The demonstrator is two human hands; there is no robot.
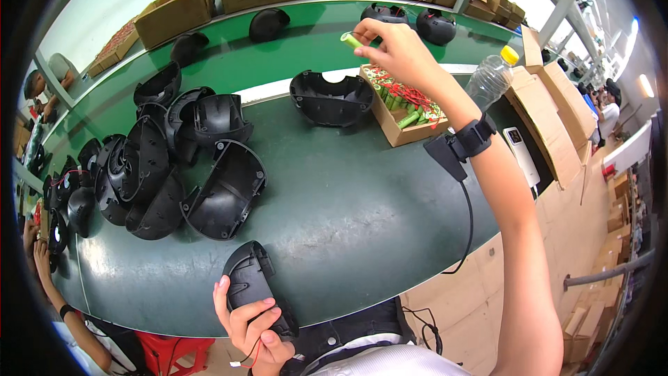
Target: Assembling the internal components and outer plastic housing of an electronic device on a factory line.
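Observation:
Near the table's front edge, my left hand [254, 324] is closed around a curved black plastic shell [245, 280]. Thin red and black wires with a small white connector [243, 364] dangle by its fingers. My right hand [395, 45] is raised at the far side, pinching a green cylindrical battery [351, 40] with a thin dark wire. Just below that hand sits an open cardboard box [398, 136], filled with several green batteries [409, 118] and red wires. Left of the box lies another black shell [331, 101], hollow side showing.
Black shells [149, 160] pile up on the left of the green table [327, 237]. A clear bottle with a yellow cap [492, 76], an open carton [550, 108] and a white device [520, 155] stand at right. Co-workers' arms [52, 282] reach in at far left.

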